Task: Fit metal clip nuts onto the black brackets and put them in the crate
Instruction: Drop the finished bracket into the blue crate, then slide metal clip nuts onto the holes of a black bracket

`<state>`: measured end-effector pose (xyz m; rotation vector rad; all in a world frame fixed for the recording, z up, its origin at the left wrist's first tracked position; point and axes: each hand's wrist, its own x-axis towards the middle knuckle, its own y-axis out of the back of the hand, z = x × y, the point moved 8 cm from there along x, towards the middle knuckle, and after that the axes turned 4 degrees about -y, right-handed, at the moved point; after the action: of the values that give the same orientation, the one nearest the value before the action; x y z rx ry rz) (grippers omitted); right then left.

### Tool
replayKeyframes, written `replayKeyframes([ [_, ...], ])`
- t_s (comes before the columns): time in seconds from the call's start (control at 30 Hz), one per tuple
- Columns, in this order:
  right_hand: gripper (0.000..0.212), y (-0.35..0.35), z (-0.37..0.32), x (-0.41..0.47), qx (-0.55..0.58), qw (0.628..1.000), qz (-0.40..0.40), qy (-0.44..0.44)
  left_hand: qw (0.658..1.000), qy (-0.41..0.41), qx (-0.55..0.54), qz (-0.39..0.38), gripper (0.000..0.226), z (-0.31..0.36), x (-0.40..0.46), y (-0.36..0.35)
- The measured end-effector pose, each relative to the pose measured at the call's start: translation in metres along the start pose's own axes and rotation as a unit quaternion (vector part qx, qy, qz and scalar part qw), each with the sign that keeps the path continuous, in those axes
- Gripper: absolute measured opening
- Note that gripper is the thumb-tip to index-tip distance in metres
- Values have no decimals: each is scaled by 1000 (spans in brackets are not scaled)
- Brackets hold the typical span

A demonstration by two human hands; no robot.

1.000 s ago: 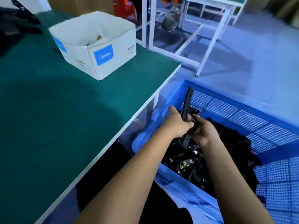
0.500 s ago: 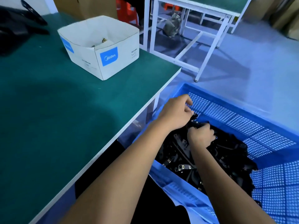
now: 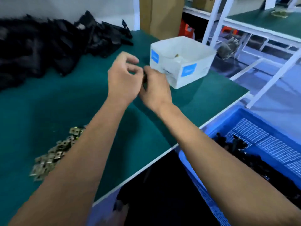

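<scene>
Green bench [image 3: 40,101]: left hand [image 3: 123,80] loosely curled, holding nothing; right hand [image 3: 154,88] touching it, grip unclear; clip nuts [image 3: 53,154] near-left.

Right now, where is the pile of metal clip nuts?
The metal clip nuts lie low on the left of the green table, just left of the left forearm.

White cardboard box [image 3: 180,62] with blue labels, centre right on green table [image 3: 48,103]; brown carton [image 3: 160,15] upper centre; white-framed bench [image 3: 260,23] upper right.
</scene>
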<state>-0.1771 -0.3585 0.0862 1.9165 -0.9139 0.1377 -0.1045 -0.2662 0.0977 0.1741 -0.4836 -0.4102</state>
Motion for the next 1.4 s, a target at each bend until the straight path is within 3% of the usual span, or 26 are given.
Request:
replayKeyframes([
  [0.13,32,-96,-92,6,-31,984,-151,87,988,73,58,123,22,-64,-6,128],
  [0.3,45,-181,-196,-17,-103,942,-206,245,940,179,49,288,19,-132,-33,255],
  [0.43,68,-228,-255,-12,-124,924,-234,275,899,140,144,388,11,-136,-56,307],
  [0.53,83,-257,-284,3,-118,918,-268,266,874,153,131,442,12,-144,-65,323],
  [0.73,67,-304,-309,21,-29,909,-350,226,845,176,90,497,7,-150,-70,329],
  [0.87,65,-318,-320,12,-156,864,-406,254,829,182,54,527,7,-152,-78,328],
  [1.03,55,-304,-318,23,-132,873,-383,272,838,192,-5,511,12,-161,-76,330],
  [1.13,30,-282,-307,23,-113,886,-344,289,838,198,0,508,14,-162,-76,331],
  [1.4,15,-208,-228,12,-62,905,-278,316,865,196,43,459,8,-158,-69,322],
])
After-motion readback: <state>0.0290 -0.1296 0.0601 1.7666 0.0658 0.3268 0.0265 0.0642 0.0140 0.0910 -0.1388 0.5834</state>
